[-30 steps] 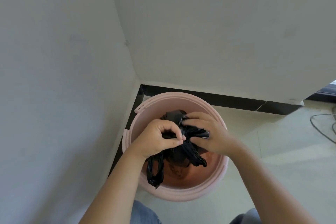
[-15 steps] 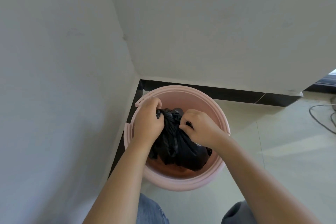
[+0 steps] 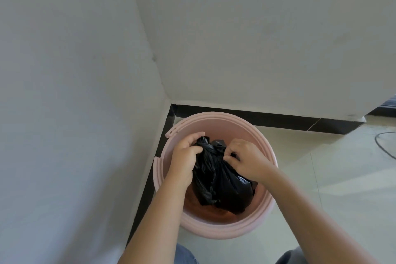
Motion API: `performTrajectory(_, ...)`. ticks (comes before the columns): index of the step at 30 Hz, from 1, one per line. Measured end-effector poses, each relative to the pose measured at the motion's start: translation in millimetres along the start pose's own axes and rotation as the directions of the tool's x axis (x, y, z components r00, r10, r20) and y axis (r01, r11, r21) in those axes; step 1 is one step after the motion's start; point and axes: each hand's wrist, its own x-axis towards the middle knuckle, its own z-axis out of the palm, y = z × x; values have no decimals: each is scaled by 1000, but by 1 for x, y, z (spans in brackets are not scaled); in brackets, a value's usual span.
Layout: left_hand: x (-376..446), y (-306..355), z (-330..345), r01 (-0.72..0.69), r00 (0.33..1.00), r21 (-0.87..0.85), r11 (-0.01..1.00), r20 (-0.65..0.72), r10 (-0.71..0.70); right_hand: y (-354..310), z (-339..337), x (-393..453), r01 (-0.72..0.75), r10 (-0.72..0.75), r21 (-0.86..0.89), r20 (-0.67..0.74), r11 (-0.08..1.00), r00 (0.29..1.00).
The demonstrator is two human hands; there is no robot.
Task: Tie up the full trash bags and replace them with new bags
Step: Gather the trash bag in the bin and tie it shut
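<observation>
A round pink trash bin (image 3: 216, 229) stands on the floor in the corner of two walls. Inside it sits a black trash bag (image 3: 222, 184), gathered and twisted at its top. My left hand (image 3: 185, 156) grips the twisted top of the bag at its left side, fingers curled round the plastic. My right hand (image 3: 246, 158) pinches the bag's top from the right, close to the left hand. The lower part of the bag is partly hidden by my wrists.
White walls (image 3: 75, 92) close in on the left and behind the bin, with a black baseboard (image 3: 278, 119) along the floor. A light tiled floor (image 3: 342, 178) lies to the right. A dark cable (image 3: 383, 146) lies at the far right.
A second ago both hands held loose ends of the bag above the bin's middle. They have since pulled apart slightly and lowered, and the bag's top is now bunched tight between them.
</observation>
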Motion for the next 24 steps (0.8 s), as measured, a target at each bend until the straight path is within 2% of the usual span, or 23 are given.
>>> performTrajectory(3,4,-3,-3,-22,1000,-60,998,15,23,-2,2,4,6,-6,13,8,1000,1000)
performTrajectory(8,10,-15,-5,-94,989,15,995,117,92,2,1,-2,7,-7,29,-8,1000,1000)
performTrajectory(10,12,-17,-5,-118,991,43,992,75,114,4,0,-3,12,-11,34,-25,999,1000)
performTrajectory(13,16,-21,-8,-96,993,237,967,-49,110,6,0,-4,23,-22,22,-32,999,999)
performTrajectory(15,18,-25,-9,-62,995,353,934,-46,84,7,-1,-4,29,-29,6,-8,1000,1000)
performTrajectory(17,19,-26,-10,-99,992,373,923,-32,119,7,-4,-5,27,-27,7,60,1000,998)
performTrajectory(19,19,-25,-11,-175,980,363,915,-25,197,7,-8,-7,-5,-5,67,145,998,989)
performTrajectory(21,18,-22,-12,-236,967,369,899,-5,256,4,-10,-9,-114,69,215,208,970,976)
performTrajectory(24,16,-22,-9,-332,940,426,842,73,334,3,-13,-9,-178,133,285,169,942,977)
